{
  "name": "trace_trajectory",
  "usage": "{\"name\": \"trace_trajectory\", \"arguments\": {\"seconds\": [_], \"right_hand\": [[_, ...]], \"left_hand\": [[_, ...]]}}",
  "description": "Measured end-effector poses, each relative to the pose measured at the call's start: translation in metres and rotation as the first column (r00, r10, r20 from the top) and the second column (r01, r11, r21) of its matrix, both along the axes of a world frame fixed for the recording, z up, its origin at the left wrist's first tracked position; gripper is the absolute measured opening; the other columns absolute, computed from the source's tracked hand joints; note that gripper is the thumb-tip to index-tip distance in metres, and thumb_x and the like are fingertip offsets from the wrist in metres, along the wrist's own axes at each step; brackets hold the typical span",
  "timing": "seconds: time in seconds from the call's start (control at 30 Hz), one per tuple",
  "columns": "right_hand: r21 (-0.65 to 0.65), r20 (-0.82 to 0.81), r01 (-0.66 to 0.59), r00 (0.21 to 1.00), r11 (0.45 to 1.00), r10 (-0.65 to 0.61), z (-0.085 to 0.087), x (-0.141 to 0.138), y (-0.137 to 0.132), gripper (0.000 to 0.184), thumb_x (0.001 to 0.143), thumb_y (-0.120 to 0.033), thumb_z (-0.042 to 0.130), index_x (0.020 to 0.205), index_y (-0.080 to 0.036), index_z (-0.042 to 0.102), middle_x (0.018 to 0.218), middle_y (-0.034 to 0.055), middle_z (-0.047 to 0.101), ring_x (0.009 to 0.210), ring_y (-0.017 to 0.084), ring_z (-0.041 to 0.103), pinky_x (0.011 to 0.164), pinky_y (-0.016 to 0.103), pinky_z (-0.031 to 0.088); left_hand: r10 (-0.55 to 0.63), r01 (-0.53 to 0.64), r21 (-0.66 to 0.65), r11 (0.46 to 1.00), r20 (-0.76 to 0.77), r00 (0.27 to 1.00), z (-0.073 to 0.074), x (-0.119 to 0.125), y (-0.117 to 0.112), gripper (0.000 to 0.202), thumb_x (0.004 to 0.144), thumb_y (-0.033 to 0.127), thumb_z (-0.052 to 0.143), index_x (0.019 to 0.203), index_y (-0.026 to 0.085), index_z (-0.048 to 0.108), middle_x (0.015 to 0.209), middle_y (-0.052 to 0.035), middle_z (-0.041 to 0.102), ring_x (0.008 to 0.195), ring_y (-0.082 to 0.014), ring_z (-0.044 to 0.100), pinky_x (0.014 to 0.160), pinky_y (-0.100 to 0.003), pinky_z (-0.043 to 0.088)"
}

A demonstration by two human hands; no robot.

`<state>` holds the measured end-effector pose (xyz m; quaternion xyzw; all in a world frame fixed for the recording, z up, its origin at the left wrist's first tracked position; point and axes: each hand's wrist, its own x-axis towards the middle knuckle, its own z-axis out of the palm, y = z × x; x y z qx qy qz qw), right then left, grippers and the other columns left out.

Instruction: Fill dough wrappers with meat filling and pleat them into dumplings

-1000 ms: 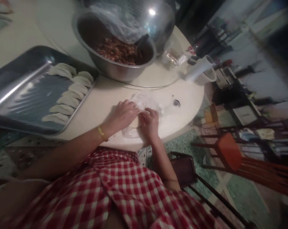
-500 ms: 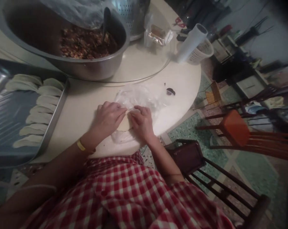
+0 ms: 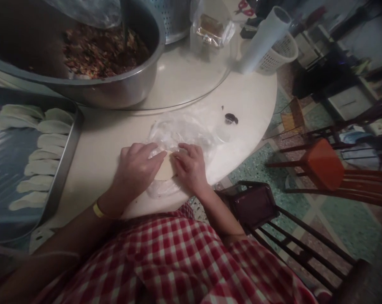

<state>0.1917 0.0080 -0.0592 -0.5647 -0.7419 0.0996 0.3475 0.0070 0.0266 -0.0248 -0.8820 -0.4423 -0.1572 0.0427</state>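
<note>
A pale round dumpling wrapper (image 3: 166,170) lies between my hands, over a crumpled clear plastic bag (image 3: 184,128). My left hand (image 3: 137,166) has its thumb and fingers closed on the wrapper's left edge. On the opposite edge, my right hand (image 3: 191,165) pinches with thumb and bent fingers. Part of the wrapper's rim is hidden under the fingertips. To the left, a metal tray (image 3: 7,169) holds several folded dumplings (image 3: 42,166). Behind it stands a big metal bowl (image 3: 130,84) with chopped filling (image 3: 99,55) and an upright utensil handle (image 3: 124,25).
Beyond the bag, a glass turntable (image 3: 178,80) carries the bowl and a clear-wrapped package (image 3: 210,31). A plastic roll (image 3: 267,40) leans at a white basket (image 3: 278,55). A small dark piece (image 3: 231,118) lies on the table. Chairs (image 3: 324,164) stand at right.
The camera view has shifted, so the bowl and tray sit farther left. My hands are slightly farther apart and more of the wrapper shows between them.
</note>
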Motion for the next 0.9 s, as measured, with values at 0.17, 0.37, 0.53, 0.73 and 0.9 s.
{"name": "trace_trajectory", "arguments": {"seconds": [0.17,0.37,0.53,0.73,0.9], "right_hand": [[-0.005,0.018,0.002,1.000,1.000,-0.002,0.002,-0.001,0.001,0.022,0.096,-0.025,0.052,0.098,-0.019,0.072,0.117,0.0115,0.067,0.106,0.025,0.057,0.096,0.047,0.048],[-0.057,-0.002,-0.004,1.000,0.998,0.004,0.004,-0.002,0.001,0.020,0.095,-0.025,0.053,0.097,-0.021,0.073,0.120,0.0109,0.066,0.108,0.025,0.056,0.096,0.047,0.047],[-0.039,-0.010,-0.004,1.000,0.999,0.004,0.004,-0.002,0.000,0.017,0.095,-0.025,0.054,0.094,-0.022,0.071,0.117,0.0095,0.067,0.109,0.023,0.059,0.096,0.045,0.047],[-0.045,-0.054,0.010,0.998,0.999,-0.013,0.005,-0.002,0.002,0.012,0.092,-0.023,0.056,0.090,-0.020,0.068,0.111,0.0098,0.069,0.107,0.023,0.060,0.096,0.043,0.048],[-0.112,-0.061,0.039,0.997,0.993,-0.046,0.006,-0.003,0.004,0.012,0.091,-0.024,0.057,0.086,-0.020,0.066,0.111,0.0090,0.068,0.106,0.023,0.058,0.096,0.043,0.048]], "left_hand": [[-0.009,0.009,-0.031,0.999,-0.007,1.000,0.000,-0.001,0.000,0.024,0.097,0.027,0.049,0.103,0.026,0.072,0.116,-0.0098,0.071,0.092,-0.0297,0.060,0.068,-0.044,0.043],[0.013,-0.008,-0.105,0.994,0.051,0.999,-0.005,-0.001,0.006,0.026,0.097,0.031,0.048,0.111,0.026,0.070,0.115,-0.0101,0.070,0.096,-0.0306,0.059,0.072,-0.044,0.044],[0.024,-0.005,-0.157,0.988,0.119,0.993,-0.009,0.000,0.010,0.026,0.097,0.032,0.048,0.106,0.023,0.070,0.112,-0.0113,0.069,0.097,-0.0302,0.059,0.076,-0.045,0.046],[0.020,0.003,-0.155,0.988,0.144,0.989,-0.010,0.001,0.011,0.022,0.096,0.032,0.049,0.101,0.021,0.068,0.109,-0.0097,0.069,0.096,-0.0289,0.058,0.078,-0.043,0.046],[0.022,0.001,-0.164,0.986,0.140,0.990,-0.010,0.003,0.011,0.021,0.096,0.032,0.050,0.099,0.022,0.067,0.109,-0.0086,0.069,0.097,-0.0284,0.058,0.079,-0.042,0.044]]}}
